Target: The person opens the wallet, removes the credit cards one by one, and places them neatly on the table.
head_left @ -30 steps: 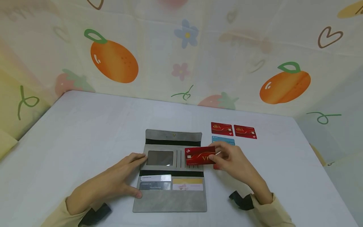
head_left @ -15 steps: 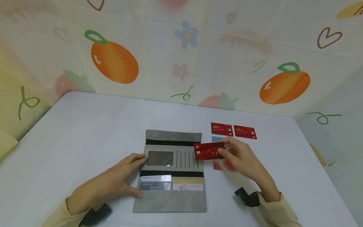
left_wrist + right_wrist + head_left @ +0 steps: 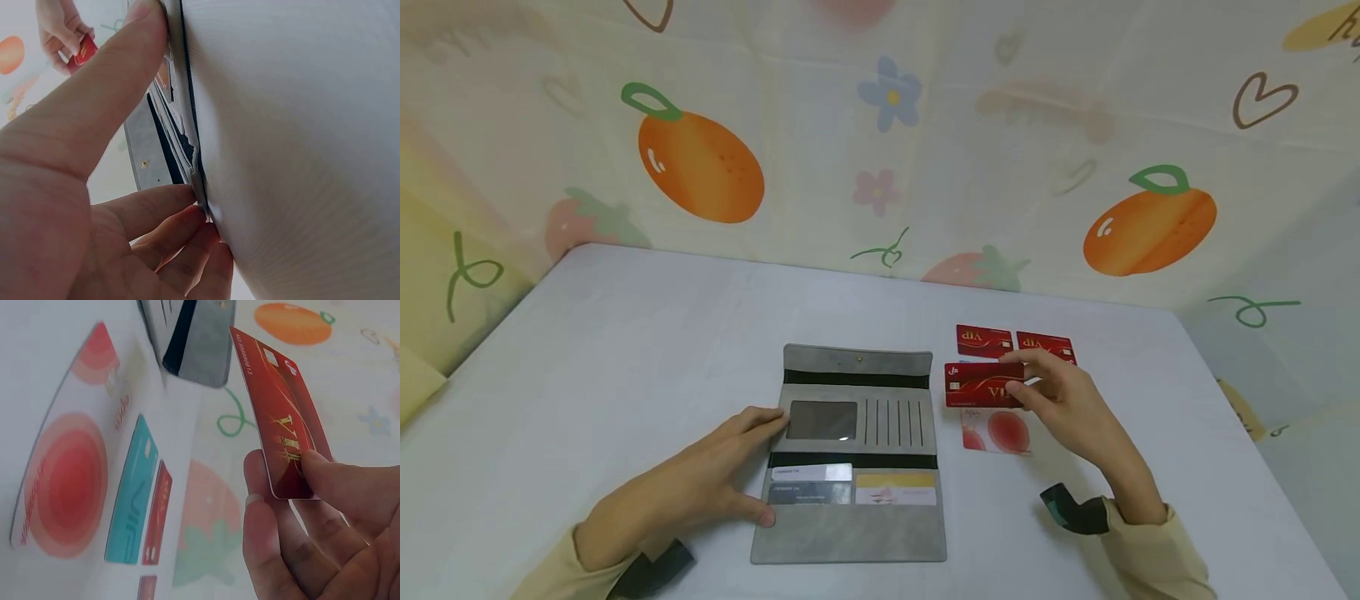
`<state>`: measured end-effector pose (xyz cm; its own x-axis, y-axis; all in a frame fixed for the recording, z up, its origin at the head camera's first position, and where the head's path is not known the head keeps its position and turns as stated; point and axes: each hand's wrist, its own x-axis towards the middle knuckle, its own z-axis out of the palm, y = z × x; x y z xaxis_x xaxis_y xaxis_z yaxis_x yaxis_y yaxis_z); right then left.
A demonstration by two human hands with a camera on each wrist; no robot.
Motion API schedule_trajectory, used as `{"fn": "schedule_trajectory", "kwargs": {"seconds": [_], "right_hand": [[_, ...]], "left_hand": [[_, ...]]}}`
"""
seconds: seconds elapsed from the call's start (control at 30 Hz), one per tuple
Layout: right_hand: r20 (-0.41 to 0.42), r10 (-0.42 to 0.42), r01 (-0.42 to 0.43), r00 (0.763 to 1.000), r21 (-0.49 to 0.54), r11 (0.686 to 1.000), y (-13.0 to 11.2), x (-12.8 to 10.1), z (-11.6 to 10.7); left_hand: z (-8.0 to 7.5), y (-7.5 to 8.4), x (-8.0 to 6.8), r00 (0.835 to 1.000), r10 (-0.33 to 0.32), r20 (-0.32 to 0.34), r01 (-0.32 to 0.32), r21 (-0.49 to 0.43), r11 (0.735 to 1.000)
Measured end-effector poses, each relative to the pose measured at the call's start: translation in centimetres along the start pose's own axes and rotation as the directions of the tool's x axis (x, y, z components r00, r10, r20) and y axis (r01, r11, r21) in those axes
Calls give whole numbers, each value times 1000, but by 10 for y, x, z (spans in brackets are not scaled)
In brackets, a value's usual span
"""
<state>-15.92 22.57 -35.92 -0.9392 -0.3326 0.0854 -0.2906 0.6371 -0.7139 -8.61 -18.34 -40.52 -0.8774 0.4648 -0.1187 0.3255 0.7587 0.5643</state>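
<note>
My right hand (image 3: 1063, 400) pinches a glossy red VIP card (image 3: 983, 386) by its corner, held above the table just right of the open grey wallet (image 3: 853, 454). My left hand (image 3: 700, 483) rests with relaxed, straight fingers on the wallet's matte left edge. A white card with red circles (image 3: 996, 429) lies flat beneath the held card.

L hand (image 3: 700, 487) on wallet (image 3: 850, 454) | R hand (image 3: 1067, 408) pinches red card (image 3: 981, 385)

Both arms wear loose pale yellow fabric sleeves (image 3: 1153, 550) ending at the wrists. A dark green-black wrist strap (image 3: 1071, 510) sits at each cuff. The bare hands (image 3: 1075, 408) carry no rings.
</note>
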Motion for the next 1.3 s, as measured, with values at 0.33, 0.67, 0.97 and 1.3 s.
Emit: {"fn": "schedule_trajectory", "kwargs": {"seconds": [0.33,0.67,0.97,1.3], "right_hand": [[-25,65,-66,998,-39,997,13,0,-11],[-53,96,-100,994,-88,991,24,0,-22],[-75,125,-133,989,-111,985,33,-1,-31],[-120,124,-143,985,-162,977,50,-3,-43]], "left_hand": [[1,0,0,1000,-8,4,8,-6,1000],[0,0,0,1000,-11,10,11,-12,1000],[1,-1,1,1000,-11,8,11,-6,1000],[1,-1,1,1000,-11,9,11,-4,1000]]}}
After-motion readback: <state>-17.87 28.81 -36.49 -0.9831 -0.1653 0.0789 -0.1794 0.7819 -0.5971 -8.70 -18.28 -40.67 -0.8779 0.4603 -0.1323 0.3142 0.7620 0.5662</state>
